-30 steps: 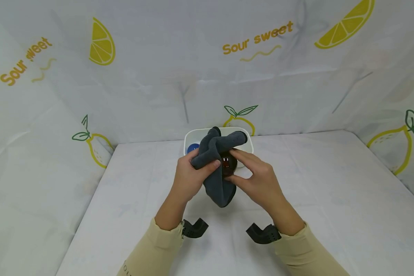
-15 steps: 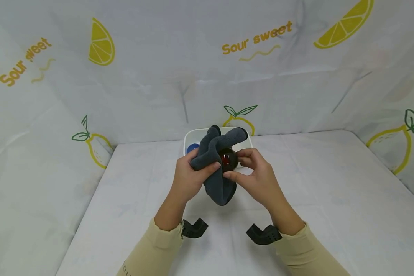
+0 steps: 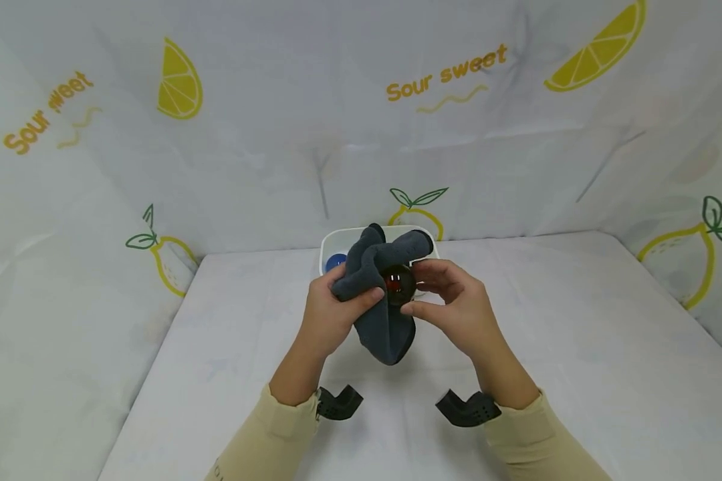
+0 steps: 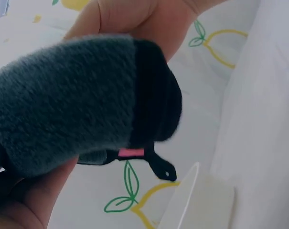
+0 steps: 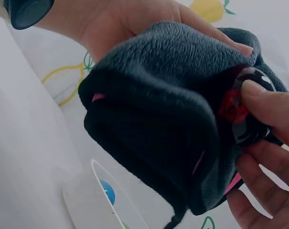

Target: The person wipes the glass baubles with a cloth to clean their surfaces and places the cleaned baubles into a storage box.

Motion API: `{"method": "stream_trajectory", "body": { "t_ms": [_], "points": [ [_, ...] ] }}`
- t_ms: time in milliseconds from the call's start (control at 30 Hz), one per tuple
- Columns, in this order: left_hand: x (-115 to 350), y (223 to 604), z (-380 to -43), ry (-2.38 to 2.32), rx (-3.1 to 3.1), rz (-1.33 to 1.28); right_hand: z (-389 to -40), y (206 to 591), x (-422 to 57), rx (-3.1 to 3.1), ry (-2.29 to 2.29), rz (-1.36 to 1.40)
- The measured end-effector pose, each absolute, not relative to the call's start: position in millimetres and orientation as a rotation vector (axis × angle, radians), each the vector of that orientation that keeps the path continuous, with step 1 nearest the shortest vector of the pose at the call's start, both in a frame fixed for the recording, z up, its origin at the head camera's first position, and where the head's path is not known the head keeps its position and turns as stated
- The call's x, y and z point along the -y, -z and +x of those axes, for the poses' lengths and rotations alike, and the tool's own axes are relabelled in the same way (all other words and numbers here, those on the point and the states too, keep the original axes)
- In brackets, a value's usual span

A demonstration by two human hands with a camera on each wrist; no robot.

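Backdrop: a white sheet printed with yellow lemons and the words "Sour sweet", filling the upper half of the head view and both side edges.
Table: a white cloth-covered table top across the lower half of the head view.
Cloth: a dark grey fleece cloth, bunched at the centre of the head view, its folds rising above the hands and a rounded end hanging below them; in the right wrist view it fills the middle of the frame, with pink stitching on its edges.
Tub: a white rectangular plastic tub, just behind the hands at centre, against the backdrop, with a small blue round thing at its left side.
Left hand: left hand, left of centre, fingers and thumb curled round the cloth, thumb tip pressing the fleece.
Right hand: right hand, right of centre, thumb and fingertips pinching the ball.
Ball: a small dark glossy ball with a red patch, at centre, between both hands, touching the cloth, half wrapped by it.
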State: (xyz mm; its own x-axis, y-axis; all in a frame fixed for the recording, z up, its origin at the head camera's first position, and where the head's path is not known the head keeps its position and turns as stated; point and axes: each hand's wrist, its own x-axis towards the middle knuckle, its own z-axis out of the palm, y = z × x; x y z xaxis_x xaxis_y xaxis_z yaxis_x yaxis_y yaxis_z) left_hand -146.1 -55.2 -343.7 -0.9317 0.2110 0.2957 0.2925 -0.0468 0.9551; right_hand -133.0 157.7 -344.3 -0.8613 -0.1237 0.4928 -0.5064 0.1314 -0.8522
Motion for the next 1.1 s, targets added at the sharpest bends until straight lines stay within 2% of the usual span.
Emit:
{"method": "stream_trajectory", "body": {
  "t_ms": [233,633,800,933,1100],
  "points": [
    [53,346,-146,2.161,2.023,-0.598,-132,344,-156,2.041,-1.959,0.584],
    [49,353,-143,1.845,2.044,-0.671,-136,345,-148,2.196,-2.09,0.37],
    [46,353,-142,1.757,1.959,-0.746,-136,345,-145,2.127,-2.153,0.415],
    [45,352,-140,1.79,1.98,-0.703,-134,346,-145,2.071,-2.171,0.415],
    [43,351,-141,1.904,2.002,-0.652,-130,349,-145,2.044,-1.979,0.475]
  ]
}}
